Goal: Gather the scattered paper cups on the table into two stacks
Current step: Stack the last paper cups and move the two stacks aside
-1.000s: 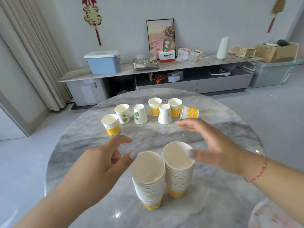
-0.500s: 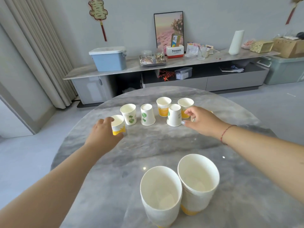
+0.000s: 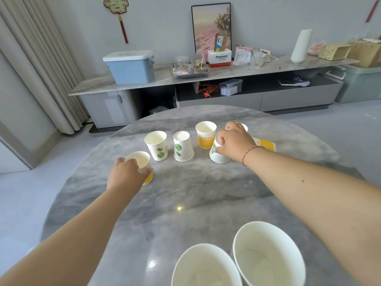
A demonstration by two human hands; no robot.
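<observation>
- At the near edge of the round grey marble tabletop (image 3: 185,193) I see the two stacks of white paper cups, mouths up: the left stack (image 3: 206,267) and the right stack (image 3: 268,254), touching or nearly so. I judge most of the gathering done, since both stacks already stand there.
- Further in, towards the left edge, my left hand (image 3: 125,176) has its grip curled round a yellow-banded white paper cup (image 3: 142,164) that stands upright.
- Past the middle, my right hand (image 3: 233,141) pinches an upside-down white paper cup with green print (image 3: 218,155) from above, fingers round its upper end.
- In the same row, not yet collected: an upright white cup with a green leaf print (image 3: 156,145), an inverted white cup with a green leaf print (image 3: 183,146), and an upright yellow-lettered white cup (image 3: 206,134).
- Behind my right hand a white cup rim (image 3: 244,126) peeks out, mostly hidden; a yellow-printed cup lying on its side (image 3: 266,144) sits just beyond my wrist.
- So, as I count it, seven loose cups are left, two of them in hand; the inverted and tipped ones will need turning before they nest.
</observation>
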